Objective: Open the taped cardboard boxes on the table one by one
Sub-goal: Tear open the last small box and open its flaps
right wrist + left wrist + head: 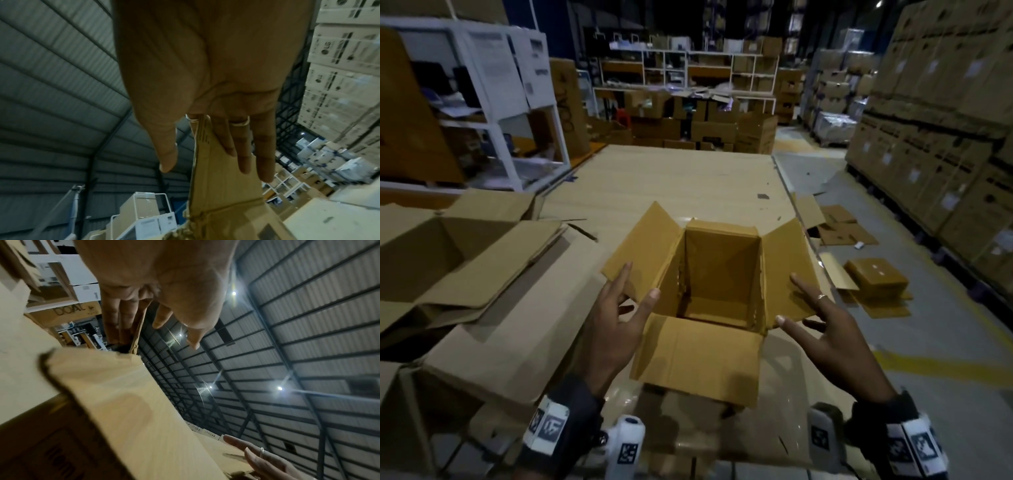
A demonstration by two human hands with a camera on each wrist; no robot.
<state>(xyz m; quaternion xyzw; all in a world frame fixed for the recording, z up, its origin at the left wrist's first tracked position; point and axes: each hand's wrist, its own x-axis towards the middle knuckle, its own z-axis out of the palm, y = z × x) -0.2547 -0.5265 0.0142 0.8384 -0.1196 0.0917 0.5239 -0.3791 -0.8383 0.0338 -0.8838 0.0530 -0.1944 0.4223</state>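
A small cardboard box (719, 274) stands open on the table (671, 178), empty inside, its four flaps spread outward. My left hand (638, 286) is at the left flap (643, 246), index finger and thumb straight on its upper face and the other fingers beneath. In the left wrist view the left hand (154, 337) has the flap edge (136, 335) running between its straight fingers. My right hand (787, 298), wearing rings, is at the right flap (787, 267) in the same way. The right wrist view shows the right hand (213, 170) with its fingers straight along that flap (222, 186).
A large open carton (431, 260) lies at the left on flattened cardboard. Flat cardboard pieces (873, 284) lie on the floor to the right. Stacked cartons (945, 137) line the right aisle. A white shelf rack (493, 102) stands at the back left.
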